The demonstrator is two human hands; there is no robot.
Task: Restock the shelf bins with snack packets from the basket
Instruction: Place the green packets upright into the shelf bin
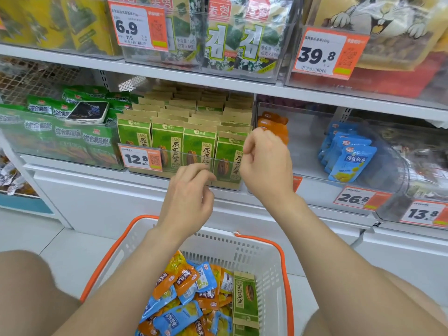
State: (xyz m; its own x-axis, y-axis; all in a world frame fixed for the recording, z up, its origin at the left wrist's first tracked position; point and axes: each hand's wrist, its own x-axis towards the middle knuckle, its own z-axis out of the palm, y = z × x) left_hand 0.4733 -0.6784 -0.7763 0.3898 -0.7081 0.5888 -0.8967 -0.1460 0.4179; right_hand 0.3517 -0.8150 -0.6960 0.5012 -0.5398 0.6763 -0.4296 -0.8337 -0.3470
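A white basket (264, 253) with orange handles sits on the floor between my knees, holding several blue and orange snack packets (186, 294) and one green sunflower-seed packet (245, 297). Straight ahead, a clear shelf bin (169, 155) is packed with rows of the same green seed packets (198, 146). My left hand (189, 197) hovers just below the bin's front lip with loosely curled fingers, holding nothing. My right hand (265, 161) is at the bin's right front corner, its fingers curled by the frontmost right packet (229, 156); whether it pinches that packet is hidden.
To the right, a clear bin holds a few blue packets (349, 161) and an orange packet (272, 126). On the left, green packets (70, 139) fill another bin, with a phone (89, 112) lying on top. Price tags line the shelf edges. Seaweed packs sit on the shelf above.
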